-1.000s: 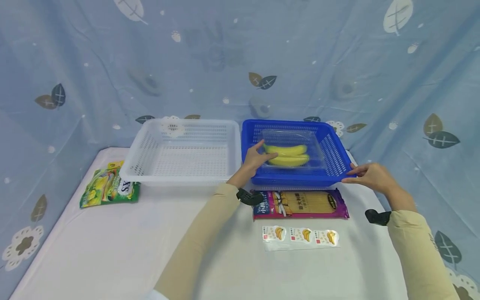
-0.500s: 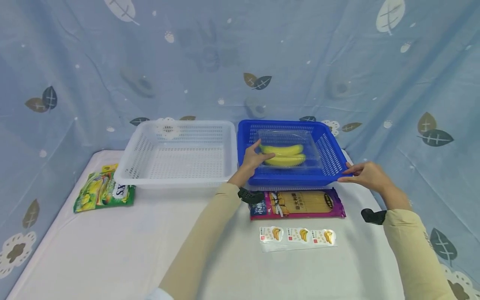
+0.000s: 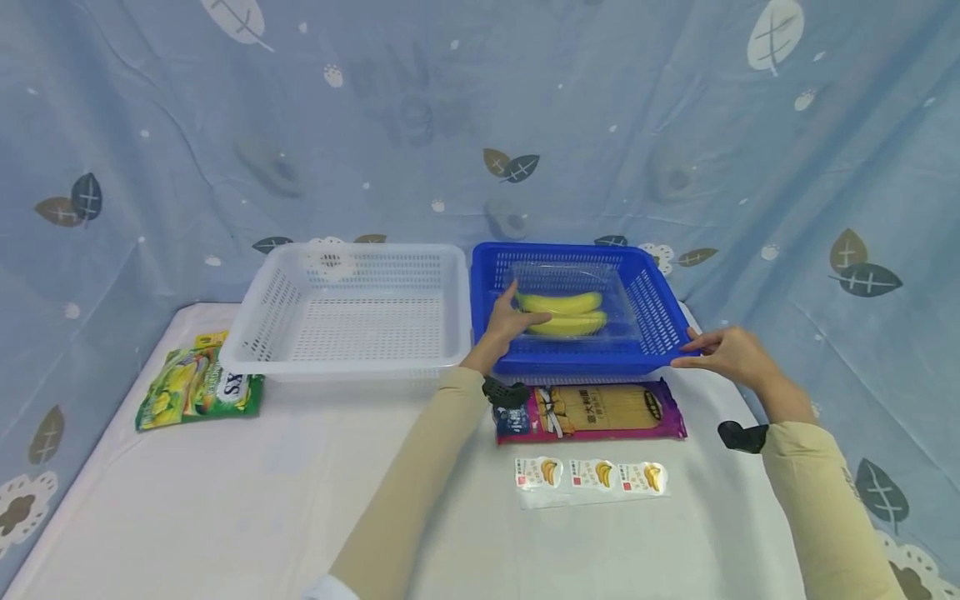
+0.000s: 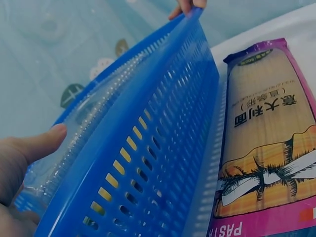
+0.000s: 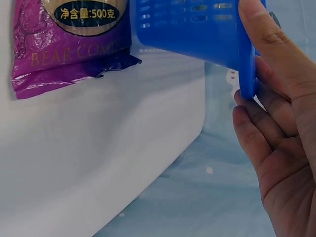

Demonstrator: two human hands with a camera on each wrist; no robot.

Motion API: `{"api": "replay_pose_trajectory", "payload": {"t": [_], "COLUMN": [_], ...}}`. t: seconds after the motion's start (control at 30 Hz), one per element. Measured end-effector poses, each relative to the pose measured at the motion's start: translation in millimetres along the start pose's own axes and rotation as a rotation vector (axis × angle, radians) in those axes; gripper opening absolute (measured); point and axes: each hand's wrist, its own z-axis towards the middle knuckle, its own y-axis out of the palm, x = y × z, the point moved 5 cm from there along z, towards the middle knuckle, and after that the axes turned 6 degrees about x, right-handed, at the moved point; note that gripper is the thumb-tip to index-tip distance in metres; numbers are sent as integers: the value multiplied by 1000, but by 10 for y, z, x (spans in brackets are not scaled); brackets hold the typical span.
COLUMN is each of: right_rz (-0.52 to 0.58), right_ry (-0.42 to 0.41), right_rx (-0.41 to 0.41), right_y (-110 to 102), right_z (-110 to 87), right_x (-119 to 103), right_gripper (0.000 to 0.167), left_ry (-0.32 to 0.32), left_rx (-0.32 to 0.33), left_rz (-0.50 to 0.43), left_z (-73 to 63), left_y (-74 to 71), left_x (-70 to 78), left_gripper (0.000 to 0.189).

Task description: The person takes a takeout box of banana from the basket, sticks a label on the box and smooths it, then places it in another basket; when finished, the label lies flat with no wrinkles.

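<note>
Two yellow bananas [image 3: 564,323] lie in a clear plastic box [image 3: 617,293] inside the blue basket [image 3: 652,358]. My left hand [image 3: 506,325] is at the left end of this box, its thumb stretched over the top and its fingers at the side. In the left wrist view the thumb [image 4: 47,143] shows above the clear plastic, while the other fingertips are mostly hidden. My right hand [image 3: 731,354] pinches the near right corner of the basket's rim, thumb on one side and fingers beneath, as the right wrist view shows.
A white basket [image 3: 341,367] stands left of the blue one. Near the blue basket's front lies a pasta packet [image 3: 592,411], with a strip of banana stickers [image 3: 592,476] closer to me. A green packet [image 3: 198,383] lies at the left. Patterned cloth [image 3: 420,125] hangs behind.
The head view has shifted slightly, so everything sits a little further left in it. Both hands keep their places on the box and the basket rim.
</note>
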Motion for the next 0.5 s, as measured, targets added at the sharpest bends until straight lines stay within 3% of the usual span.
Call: {"api": "replay_pose_trajectory", "payload": {"t": [0.23,0.5], "right_rz": [-5,3], "right_ry": [9,2], "right_rx": [-2,9], "right_y": [28,7], "right_z": [-5,0], "right_x": [-12,0], "right_gripper": [61,60], "left_ry": [2,30], "left_rx": [7,5], "left_rz": [89,130], "left_z": [54,83], "left_y": [30,98], "left_x": [-24,-6], "left_gripper": [98,102]}}
